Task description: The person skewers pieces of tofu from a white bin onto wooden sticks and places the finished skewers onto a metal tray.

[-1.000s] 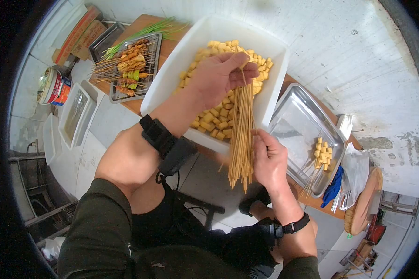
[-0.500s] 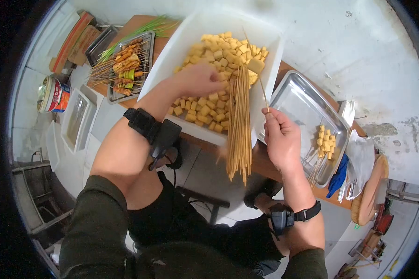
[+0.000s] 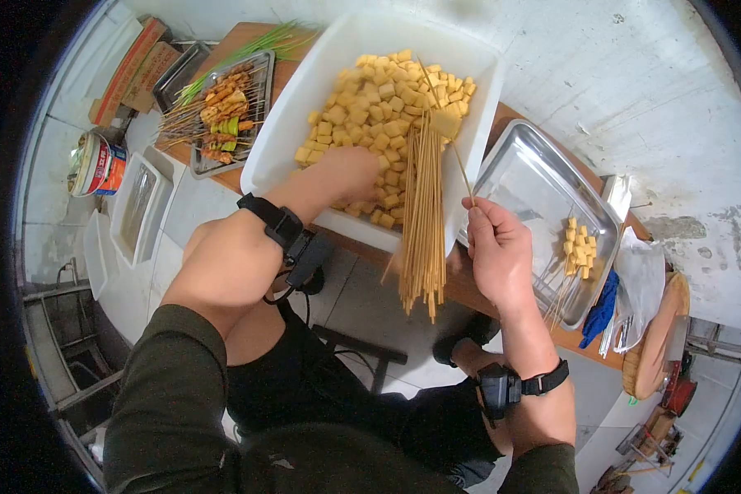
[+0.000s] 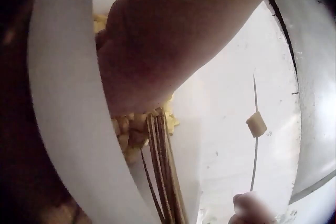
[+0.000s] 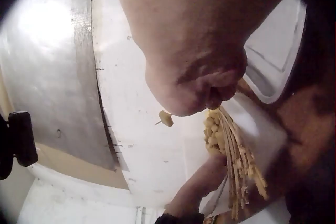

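Observation:
In the head view my right hand (image 3: 500, 251) pinches the lower end of a thin bamboo skewer (image 3: 464, 171) between thumb and fingers. One pale yellow cube (image 4: 256, 124) is threaded partway along it, as the left wrist view shows. My left hand (image 3: 356, 174) reaches down to the heap of yellow cubes (image 3: 325, 132) inside a white tub (image 3: 265, 156); its fingertips are hidden, and I cannot tell whether it grips a cube. Between the hands a thick bundle of bare skewers (image 3: 424, 222) leans over the tub's near edge, tips among the cubes.
To the right stands a metal tray (image 3: 528, 177) with several filled skewers (image 3: 579, 247) at its near end. A blue cloth (image 3: 601, 311) and plastic bag (image 3: 636, 280) lie beyond. A tray of meat skewers (image 3: 226, 107) and green stalks (image 3: 259, 45) sit left of the tub.
My left hand has left the skewer's upper part and moved down and left to the cube heap. My right hand has moved slightly up and right, keeping the skewer, now seen with its cube.

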A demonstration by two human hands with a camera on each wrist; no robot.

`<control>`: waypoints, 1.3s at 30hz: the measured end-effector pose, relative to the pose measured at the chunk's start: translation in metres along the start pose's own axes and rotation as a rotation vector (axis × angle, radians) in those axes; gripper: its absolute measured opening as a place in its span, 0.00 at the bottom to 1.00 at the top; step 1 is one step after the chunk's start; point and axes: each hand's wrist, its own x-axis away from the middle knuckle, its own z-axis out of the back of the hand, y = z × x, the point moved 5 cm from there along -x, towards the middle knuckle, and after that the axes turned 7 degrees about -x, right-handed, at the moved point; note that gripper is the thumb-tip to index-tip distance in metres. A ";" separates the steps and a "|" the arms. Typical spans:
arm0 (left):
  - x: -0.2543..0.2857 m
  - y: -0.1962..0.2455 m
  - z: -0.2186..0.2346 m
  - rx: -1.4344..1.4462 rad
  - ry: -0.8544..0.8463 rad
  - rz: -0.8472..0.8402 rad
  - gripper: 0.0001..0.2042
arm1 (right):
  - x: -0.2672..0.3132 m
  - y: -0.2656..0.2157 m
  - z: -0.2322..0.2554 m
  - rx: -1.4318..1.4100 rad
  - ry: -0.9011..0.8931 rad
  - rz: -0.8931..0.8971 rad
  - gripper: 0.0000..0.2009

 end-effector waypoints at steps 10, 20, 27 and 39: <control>0.000 -0.030 0.051 0.978 0.201 0.099 0.16 | 0.004 0.000 0.007 0.050 0.013 0.067 0.11; 0.005 -0.028 0.069 1.834 0.456 -0.046 0.13 | 0.011 0.005 0.001 0.101 -0.005 0.012 0.11; 0.000 -0.036 0.073 2.040 0.513 -0.176 0.12 | 0.013 0.011 -0.003 0.156 -0.012 0.041 0.11; 0.001 -0.038 0.075 2.083 0.549 -0.156 0.12 | 0.012 0.011 -0.004 0.154 -0.015 0.037 0.11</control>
